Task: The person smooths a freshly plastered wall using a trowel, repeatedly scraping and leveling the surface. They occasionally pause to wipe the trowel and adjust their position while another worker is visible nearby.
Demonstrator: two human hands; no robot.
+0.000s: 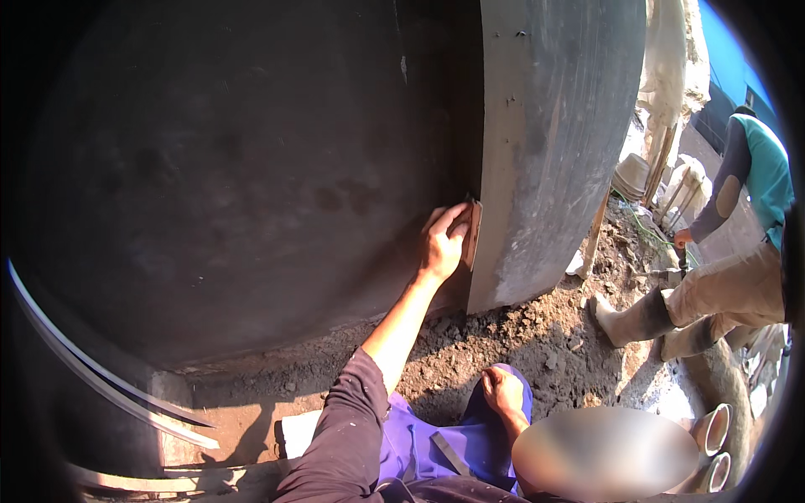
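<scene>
My left hand (444, 243) is closed on a thin, flat hand float (475, 230), seen nearly edge-on with a reddish-brown rim. The float lies along the corner where the dark, shaded wall face (277, 168) meets a sunlit grey face (553, 142). Both faces look smooth and plastered. Lower down, my right hand (503, 391) rests on my purple-clad knee (524, 387), its fingers loosely curled and nothing visible in them.
Broken soil and rubble (537, 352) lie along the wall's foot. At right a co-worker in a teal vest (765, 159) and boots bends forward. Two round pipe ends (717, 429) sit at lower right beside a blurred patch. Pale curved strips (92, 369) reach in from the left.
</scene>
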